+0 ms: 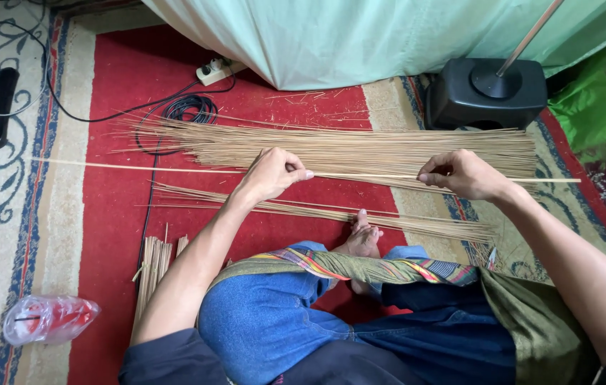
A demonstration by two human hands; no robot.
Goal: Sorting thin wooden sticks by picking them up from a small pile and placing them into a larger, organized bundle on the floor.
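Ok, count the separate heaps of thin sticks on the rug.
3: a large spread beyond the hands, a thinner row by the foot, a short bundle beside the left arm. More may be hidden.

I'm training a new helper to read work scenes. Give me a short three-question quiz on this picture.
1. True or false: both hands pinch the same thin stick.
2. What lies by the left elbow: A) plastic bottle B) scissors C) cup?
3. What colour is the carpet's middle?

Key: 1 true, the left hand and right hand hold one stick above the stick pile. 2 A. 3 red.
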